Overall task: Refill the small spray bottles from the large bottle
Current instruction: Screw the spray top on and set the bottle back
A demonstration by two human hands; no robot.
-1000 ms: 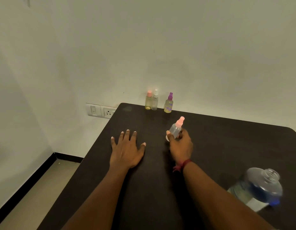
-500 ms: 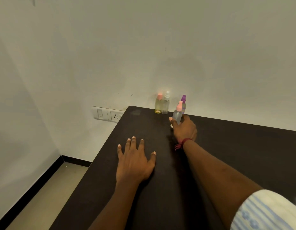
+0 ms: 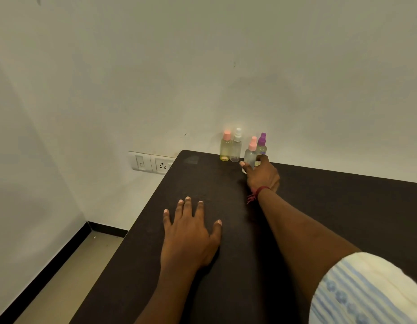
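Gripping a small pink-capped spray bottle (image 3: 250, 155) around its lower body, the person's right hand (image 3: 263, 176) reaches to the far edge of the tabletop (image 3: 343, 206), thumb on one side and fingers curled round the other. Whether the base touches the surface cannot be told. The bottle is upright just in front of a purple-capped bottle (image 3: 262, 146), with a yellow bottle (image 3: 225, 152) and a white-capped clear bottle (image 3: 236, 152) paired nearer the far left corner. Made of clear thin plastic, it looks light, easily tipped and probably slick if wet; the body below the pump head seems the safest hold. The left hand (image 3: 191, 235) lies flat and palm down toward the left edge, fingers spread, holding nothing. The large bottle is not in view. The tabletop is dark and matt, set against a plain pale wall with a switch (image 3: 140, 161) and socket (image 3: 162, 164) beside the far left corner. Black skirting (image 3: 62, 258) and beige floor (image 3: 69, 284) show below the left edge.
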